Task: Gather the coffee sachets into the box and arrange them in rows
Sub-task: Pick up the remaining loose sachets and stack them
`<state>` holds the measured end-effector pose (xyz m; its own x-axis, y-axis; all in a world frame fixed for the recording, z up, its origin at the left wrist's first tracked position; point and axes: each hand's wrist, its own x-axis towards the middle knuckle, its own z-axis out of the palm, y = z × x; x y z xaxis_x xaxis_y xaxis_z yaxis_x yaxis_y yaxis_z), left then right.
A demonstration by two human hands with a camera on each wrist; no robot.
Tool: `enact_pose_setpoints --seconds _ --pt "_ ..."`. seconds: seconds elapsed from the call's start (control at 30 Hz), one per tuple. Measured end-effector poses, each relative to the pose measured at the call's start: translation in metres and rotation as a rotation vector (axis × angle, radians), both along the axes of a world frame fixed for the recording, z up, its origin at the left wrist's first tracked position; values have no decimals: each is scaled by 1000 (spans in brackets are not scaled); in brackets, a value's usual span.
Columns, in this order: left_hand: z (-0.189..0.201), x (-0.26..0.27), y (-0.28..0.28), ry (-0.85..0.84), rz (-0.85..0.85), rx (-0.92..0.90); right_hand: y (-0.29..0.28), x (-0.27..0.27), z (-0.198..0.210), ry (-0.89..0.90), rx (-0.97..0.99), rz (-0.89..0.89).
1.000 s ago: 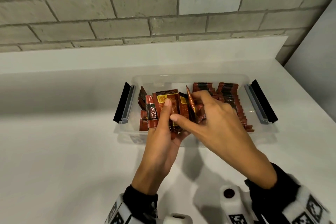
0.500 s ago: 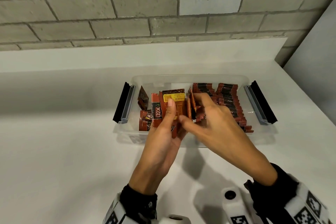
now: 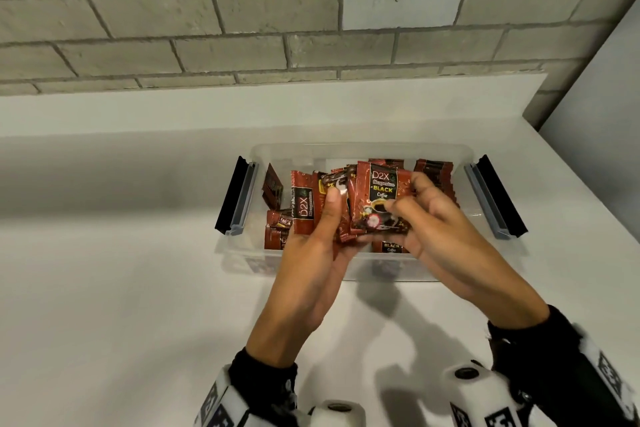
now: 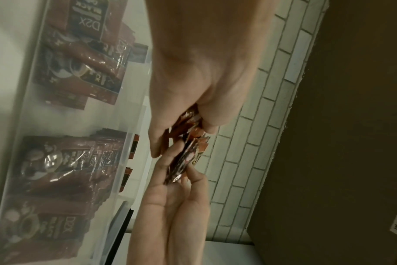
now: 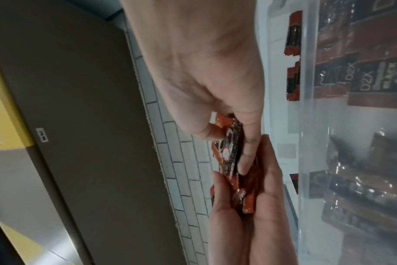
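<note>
A clear plastic box (image 3: 360,149) stands on the white counter. My left hand (image 3: 329,215) grips a fanned stack of red-brown coffee sachets (image 3: 304,208) over the box's middle, thumb across their front. My right hand (image 3: 408,204) pinches one sachet (image 3: 381,191) at the stack's right side, its printed face turned to me. In the left wrist view the stack (image 4: 188,118) and that sachet (image 4: 184,161) touch edge to edge. Upright rows of sachets (image 3: 436,170) fill the box's right part. Loose sachets (image 3: 277,232) lie at its left end, one (image 3: 273,185) leaning on the wall.
Black latch handles (image 3: 235,198) (image 3: 498,198) stick out at both short ends of the box. The counter (image 3: 104,288) runs back to a low white ledge under a brick wall (image 3: 242,28). A grey panel (image 3: 606,114) closes the right side.
My right hand has drawn one sachet from the stack's right edge and turned it flat to face me. Both hands rose slightly; the left hand kept its grip.
</note>
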<state>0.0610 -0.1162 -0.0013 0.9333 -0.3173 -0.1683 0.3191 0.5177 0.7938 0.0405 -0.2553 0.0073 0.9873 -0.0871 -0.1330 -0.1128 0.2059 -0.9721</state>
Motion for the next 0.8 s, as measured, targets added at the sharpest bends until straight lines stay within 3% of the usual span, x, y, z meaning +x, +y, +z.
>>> enact_pose_setpoints --seconds 0.3,0.6,0.67,0.8 --pt "6 0 3 -32 -94 -55 0 -2 5 -54 -405 -46" --pt "9 7 14 4 72 -47 -20 -2 17 6 106 -192" --pt "7 7 13 14 77 -42 -19 -5 20 0 112 -127" --pt "6 5 10 6 14 -14 -12 -8 18 8 -110 -12"
